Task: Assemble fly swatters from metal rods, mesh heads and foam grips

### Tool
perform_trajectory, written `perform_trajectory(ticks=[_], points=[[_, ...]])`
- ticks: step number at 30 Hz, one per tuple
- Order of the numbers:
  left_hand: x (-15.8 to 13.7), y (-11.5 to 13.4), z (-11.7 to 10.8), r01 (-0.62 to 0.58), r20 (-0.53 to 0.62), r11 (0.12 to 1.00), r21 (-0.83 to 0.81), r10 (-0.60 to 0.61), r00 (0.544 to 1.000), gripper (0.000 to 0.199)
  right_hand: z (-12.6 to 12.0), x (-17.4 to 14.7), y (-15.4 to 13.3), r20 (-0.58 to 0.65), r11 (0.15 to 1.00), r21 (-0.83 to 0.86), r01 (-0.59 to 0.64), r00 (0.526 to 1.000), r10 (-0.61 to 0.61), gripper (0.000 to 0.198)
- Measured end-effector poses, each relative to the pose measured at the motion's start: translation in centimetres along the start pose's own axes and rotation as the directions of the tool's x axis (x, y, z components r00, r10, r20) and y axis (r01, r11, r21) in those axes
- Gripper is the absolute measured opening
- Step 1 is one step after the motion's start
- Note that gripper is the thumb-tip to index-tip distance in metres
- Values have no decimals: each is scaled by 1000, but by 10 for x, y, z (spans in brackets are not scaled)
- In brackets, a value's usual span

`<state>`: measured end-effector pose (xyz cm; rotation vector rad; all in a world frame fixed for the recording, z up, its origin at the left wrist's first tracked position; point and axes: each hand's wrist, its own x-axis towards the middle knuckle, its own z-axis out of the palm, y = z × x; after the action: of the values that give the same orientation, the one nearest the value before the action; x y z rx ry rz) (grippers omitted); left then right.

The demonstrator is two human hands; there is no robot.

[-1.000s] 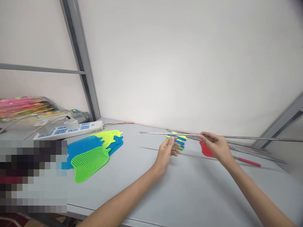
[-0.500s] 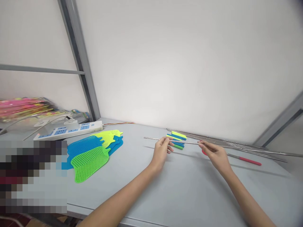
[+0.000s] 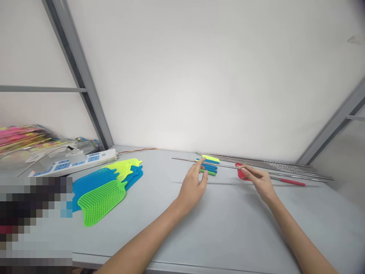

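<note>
A thin metal rod (image 3: 182,159) is held roughly level above the table, pinched between the thumb and fingers of my right hand (image 3: 259,182). Around its left part, my left hand (image 3: 191,184) has its thumb and fingers apart; the rod passes behind the fingers, and I cannot tell whether they touch it. Beyond the left hand lie several short handle-like sleeves, with a yellow one (image 3: 211,159) and a green one (image 3: 210,172) showing. Partly hidden by my right hand is a red piece (image 3: 240,174), apparently joined to a shaft with a red handle (image 3: 293,182).
Perforated fly swatter heads lie at left: green (image 3: 102,201), blue (image 3: 95,180) and yellow (image 3: 122,170). Several metal rods (image 3: 273,163) rest along the white wall. A power strip (image 3: 82,163) and bagged colourful items (image 3: 25,137) are at far left. Grey frame posts (image 3: 91,99) flank the table.
My left fingers have spread from their pinch on the rod. The right hand keeps its pinch. The whole view has shifted slightly.
</note>
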<state>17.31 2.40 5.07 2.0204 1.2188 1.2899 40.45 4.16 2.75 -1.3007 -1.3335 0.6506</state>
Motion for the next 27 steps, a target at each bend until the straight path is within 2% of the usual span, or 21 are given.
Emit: perform_trajectory(ticks=[3,8,13,17,27], points=[[4,-6,-1,33,-30,999,11,-33,999,31,-3,-2,-4,21,996,91,3,1000,-5,30],[6,-13,-2,50,53,999,-7,-50,997,29,-8,-6,-14,39,936,351,-3,999,-12,25],[5,-17,-1,93,105,995,-37,-88,990,30,-11,-7,-17,99,898,435,-65,995,24,25],[6,-17,-2,95,93,995,-5,-94,991,32,-11,-7,-16,152,858,502,-106,988,33,28],[9,-20,-5,128,79,989,72,-134,988,34,-18,-2,-9,129,739,664,-117,991,40,31]])
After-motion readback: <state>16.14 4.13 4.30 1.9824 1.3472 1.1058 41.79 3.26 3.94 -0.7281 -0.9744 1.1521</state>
